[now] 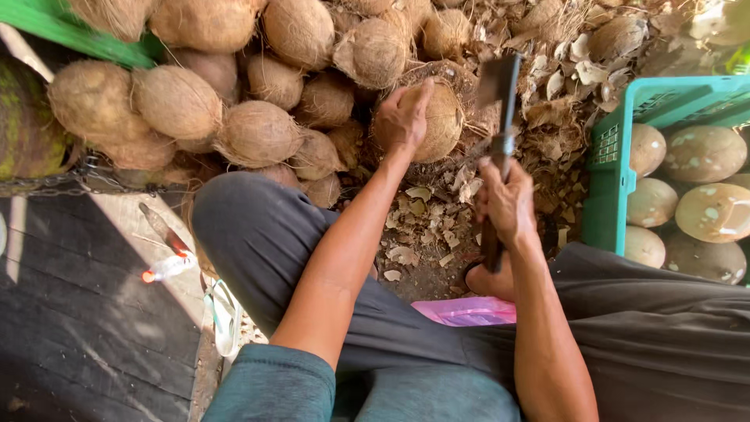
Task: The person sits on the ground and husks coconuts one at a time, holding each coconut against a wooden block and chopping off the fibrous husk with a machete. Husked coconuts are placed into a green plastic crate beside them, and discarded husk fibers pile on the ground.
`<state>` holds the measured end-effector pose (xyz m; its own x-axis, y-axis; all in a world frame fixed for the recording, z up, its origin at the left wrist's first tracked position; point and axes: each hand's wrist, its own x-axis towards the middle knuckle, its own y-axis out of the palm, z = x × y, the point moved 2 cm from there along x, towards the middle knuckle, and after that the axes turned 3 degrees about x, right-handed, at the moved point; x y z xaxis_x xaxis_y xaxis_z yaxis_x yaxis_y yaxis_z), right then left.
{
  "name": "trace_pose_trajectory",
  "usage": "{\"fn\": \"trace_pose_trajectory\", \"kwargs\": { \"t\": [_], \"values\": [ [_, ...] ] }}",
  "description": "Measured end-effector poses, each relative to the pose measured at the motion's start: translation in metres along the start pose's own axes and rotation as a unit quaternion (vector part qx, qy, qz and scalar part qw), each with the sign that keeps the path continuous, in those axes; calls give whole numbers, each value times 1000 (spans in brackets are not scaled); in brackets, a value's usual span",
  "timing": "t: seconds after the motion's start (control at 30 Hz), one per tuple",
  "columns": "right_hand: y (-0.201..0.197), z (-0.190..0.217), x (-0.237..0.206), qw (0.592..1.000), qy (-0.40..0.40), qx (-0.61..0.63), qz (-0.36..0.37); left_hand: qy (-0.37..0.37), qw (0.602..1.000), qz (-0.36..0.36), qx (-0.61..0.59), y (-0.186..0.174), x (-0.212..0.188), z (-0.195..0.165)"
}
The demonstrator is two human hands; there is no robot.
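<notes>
My left hand (402, 117) grips a brown fibrous coconut (444, 121) from its left side, holding it just above the ground. My right hand (508, 202) is closed around the handle of a cleaver (500, 94), whose dark blade stands upright just right of that coconut. The blade's edge is close to the coconut's right side. Both forearms reach out over my knees in dark grey trousers.
A heap of husked brown coconuts (258, 133) fills the upper left. A green plastic crate (613, 180) at right holds several peeled pale coconuts (707, 152). Shell chips (426, 227) litter the ground. A pink bag (469, 310) lies between my legs.
</notes>
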<state>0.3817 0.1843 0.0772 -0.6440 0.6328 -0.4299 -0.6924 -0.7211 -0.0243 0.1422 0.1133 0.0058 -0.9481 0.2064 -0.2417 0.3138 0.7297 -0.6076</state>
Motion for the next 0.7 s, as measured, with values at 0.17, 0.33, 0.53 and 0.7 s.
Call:
{"fn": "trace_pose_trajectory", "kwargs": {
  "t": [0.17,0.33,0.53,0.7],
  "values": [
    [12,10,-5,966,-215,138,-46,9,1000,8,-5,0,3,8],
    [28,-13,-8,982,16,-187,1,20,1000,-5,1,2,4,11],
    [20,-2,-12,956,-248,156,-15,-26,999,13,15,3,8,12],
    [32,-11,-2,999,-36,20,5,-11,999,0,-31,0,0,6]
  ]
}}
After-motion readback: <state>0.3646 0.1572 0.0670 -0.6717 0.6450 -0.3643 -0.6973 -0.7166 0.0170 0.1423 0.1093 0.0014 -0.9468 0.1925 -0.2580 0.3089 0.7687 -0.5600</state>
